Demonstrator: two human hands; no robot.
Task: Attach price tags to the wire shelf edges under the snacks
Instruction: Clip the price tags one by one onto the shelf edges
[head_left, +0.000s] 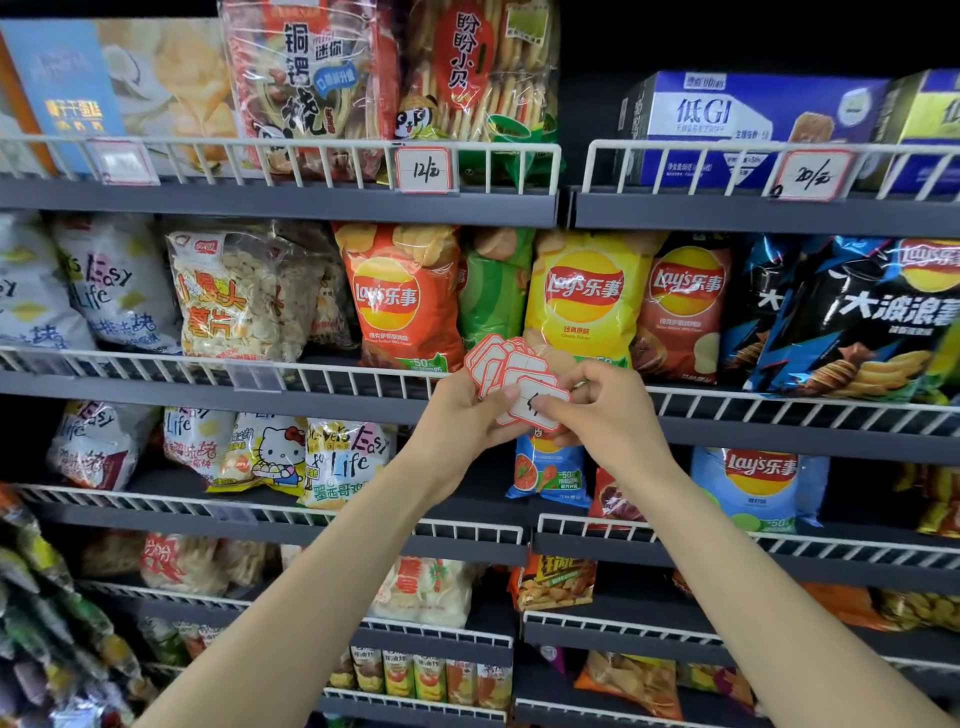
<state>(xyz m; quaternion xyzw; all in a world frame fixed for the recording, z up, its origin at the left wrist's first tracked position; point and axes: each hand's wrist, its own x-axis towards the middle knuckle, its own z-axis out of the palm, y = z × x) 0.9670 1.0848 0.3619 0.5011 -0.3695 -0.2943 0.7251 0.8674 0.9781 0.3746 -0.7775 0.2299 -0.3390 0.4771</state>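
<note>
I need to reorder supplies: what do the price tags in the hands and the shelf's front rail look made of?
Price tags: apparently thin matte card or paper, white with red borders, fanned flat. Front rail: looks like white-coated metal wire, thin bars with a slight sheen.

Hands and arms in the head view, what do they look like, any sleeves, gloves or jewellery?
Both forearms are bare to the bottom edge of the frame: no sleeves show. The left hand and right hand wear no gloves, and no rings, watch or bracelet are visible.
</note>
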